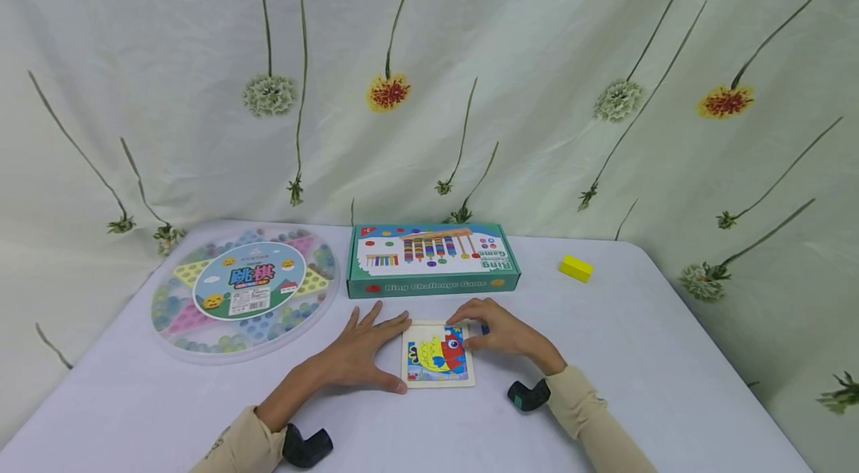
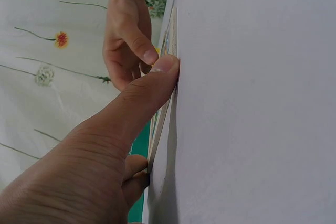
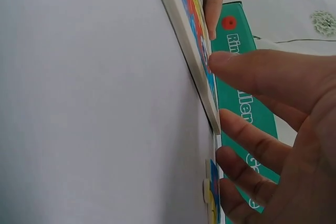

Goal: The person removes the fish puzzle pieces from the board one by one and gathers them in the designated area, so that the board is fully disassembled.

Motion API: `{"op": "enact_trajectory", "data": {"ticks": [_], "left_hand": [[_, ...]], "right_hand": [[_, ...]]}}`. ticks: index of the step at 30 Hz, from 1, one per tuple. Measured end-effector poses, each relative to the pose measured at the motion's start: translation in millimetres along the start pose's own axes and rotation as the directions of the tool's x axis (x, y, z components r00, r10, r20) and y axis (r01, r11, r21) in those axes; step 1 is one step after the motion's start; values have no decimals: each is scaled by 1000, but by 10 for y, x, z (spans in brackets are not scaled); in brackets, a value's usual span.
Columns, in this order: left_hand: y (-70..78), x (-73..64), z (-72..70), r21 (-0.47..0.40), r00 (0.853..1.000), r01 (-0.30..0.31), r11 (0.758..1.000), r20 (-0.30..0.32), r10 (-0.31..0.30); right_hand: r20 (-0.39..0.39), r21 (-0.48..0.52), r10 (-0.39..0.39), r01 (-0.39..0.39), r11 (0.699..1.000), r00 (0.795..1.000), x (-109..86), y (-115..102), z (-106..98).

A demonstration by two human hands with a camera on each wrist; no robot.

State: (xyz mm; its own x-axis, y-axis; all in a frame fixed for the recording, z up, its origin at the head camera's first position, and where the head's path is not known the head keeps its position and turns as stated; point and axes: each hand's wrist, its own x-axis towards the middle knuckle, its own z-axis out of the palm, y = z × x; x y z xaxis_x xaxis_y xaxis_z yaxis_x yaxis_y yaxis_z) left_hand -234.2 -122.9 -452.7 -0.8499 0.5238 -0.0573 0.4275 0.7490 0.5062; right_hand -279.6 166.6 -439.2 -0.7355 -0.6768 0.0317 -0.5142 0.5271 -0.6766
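A square fish jigsaw puzzle (image 1: 436, 355) in a pale wooden frame lies on the table between the hands. My left hand (image 1: 359, 354) grips its left side, thumb at the near corner and index finger at the far one. In the left wrist view, a shadow shows along the puzzle's edge. My right hand (image 1: 499, 327) bends over the far right corner. Its thumb (image 3: 231, 66) touches the picture, and the index fingertip rests by the frame's top edge. A small blue puzzle piece (image 1: 485, 329) lies right of the frame, mostly hidden by that hand; the right wrist view shows colored pieces (image 3: 212, 190) there.
Just behind the puzzle stands a green Ring Challenge Game box (image 1: 432, 260). A large round Chinese checkers set (image 1: 248, 294) with marbles lies at the left. A yellow block (image 1: 576, 268) sits at the back right. Flowered cloth (image 1: 523, 160) hangs behind the white table.
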Motion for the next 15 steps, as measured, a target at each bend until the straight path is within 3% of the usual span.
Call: {"op": "enact_trajectory", "data": {"ticks": [15], "left_hand": [[24, -1, -23, -5, 1000, -15, 1000, -4, 15]], "right_hand": [[2, -90, -10, 10, 996, 1000, -11, -50, 19]]}}
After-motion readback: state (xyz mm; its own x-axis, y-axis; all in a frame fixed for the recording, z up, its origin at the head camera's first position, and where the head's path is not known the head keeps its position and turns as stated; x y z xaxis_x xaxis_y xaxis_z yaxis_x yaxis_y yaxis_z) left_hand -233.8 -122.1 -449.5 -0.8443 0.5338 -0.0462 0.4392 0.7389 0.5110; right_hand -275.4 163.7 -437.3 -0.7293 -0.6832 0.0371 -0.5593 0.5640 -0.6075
